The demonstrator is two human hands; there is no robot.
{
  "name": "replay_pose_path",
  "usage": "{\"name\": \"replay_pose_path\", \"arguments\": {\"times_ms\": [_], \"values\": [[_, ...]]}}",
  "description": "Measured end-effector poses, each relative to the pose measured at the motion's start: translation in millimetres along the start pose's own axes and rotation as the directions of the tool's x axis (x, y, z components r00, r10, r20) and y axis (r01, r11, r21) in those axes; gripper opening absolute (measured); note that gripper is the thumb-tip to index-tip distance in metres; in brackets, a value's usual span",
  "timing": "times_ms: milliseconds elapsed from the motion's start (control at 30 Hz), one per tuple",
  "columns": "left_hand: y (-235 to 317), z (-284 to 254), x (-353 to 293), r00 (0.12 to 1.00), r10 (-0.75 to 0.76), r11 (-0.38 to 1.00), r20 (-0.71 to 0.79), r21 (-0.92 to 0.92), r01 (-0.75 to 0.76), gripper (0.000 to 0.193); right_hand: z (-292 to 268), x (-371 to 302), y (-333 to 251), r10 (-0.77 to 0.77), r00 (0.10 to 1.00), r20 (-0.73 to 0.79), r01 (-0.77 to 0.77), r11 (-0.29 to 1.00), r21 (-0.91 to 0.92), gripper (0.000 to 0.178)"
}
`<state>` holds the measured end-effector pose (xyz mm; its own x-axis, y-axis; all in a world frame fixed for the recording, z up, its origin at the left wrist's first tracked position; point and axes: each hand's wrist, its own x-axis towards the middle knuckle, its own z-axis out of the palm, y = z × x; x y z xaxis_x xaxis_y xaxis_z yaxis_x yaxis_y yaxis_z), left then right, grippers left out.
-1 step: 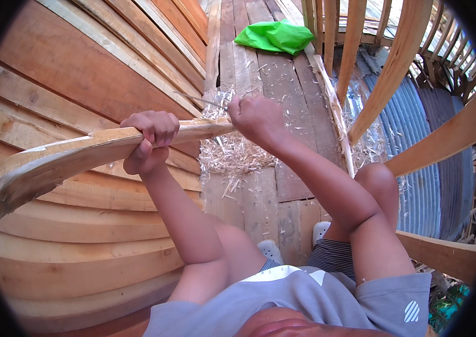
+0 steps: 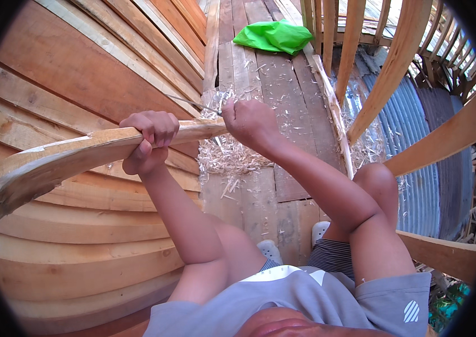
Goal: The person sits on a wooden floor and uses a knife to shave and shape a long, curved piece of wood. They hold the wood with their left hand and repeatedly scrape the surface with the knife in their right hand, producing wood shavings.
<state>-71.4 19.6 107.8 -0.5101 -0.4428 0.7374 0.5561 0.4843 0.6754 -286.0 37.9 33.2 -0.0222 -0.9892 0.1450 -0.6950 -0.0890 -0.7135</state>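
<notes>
A long curved wooden piece [image 2: 61, 154] runs from the left edge of the view to just beneath my right hand. My left hand [image 2: 151, 135] is wrapped around its middle from above. At its far right end my right hand [image 2: 251, 124] is closed in a fist on a knife, most of whose handle is hidden by the fingers. The thin blade [image 2: 192, 103] points up and left, above the wood and beyond my left hand. Pale wood shavings [image 2: 232, 156] lie heaped on the plank floor [image 2: 257, 194] below the wood's end.
A wall of overlapping boards [image 2: 89, 224] rises close on my left. To the right stand slanting wooden railing posts [image 2: 387, 76], with corrugated metal sheets [image 2: 412, 168] beyond and below. A bright green bag [image 2: 273, 37] lies farther along the floor.
My right hand has shifted slightly left with the knife, and the blade reaches farther left over the wood. My left hand and the wooden piece stay in place.
</notes>
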Motion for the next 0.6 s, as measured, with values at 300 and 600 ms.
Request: {"name": "replay_pose_path", "arguments": {"times_ms": [300, 600], "values": [[-4.0, 10.8, 13.0, 0.996, 0.016, 1.000, -0.089, -0.002, -0.016, 0.027, 32.1, -3.5, 13.9, 0.057, 0.998, -0.010, -0.055, 0.986, 0.154, 0.058], [-4.3, -8.6, -5.3, 0.986, 0.039, 0.999, -0.164, 0.039, -0.033, 0.021, 19.1, -0.8, 13.0, 0.115, 0.988, 0.098, -0.116, 0.993, -0.003, 0.059]]}}
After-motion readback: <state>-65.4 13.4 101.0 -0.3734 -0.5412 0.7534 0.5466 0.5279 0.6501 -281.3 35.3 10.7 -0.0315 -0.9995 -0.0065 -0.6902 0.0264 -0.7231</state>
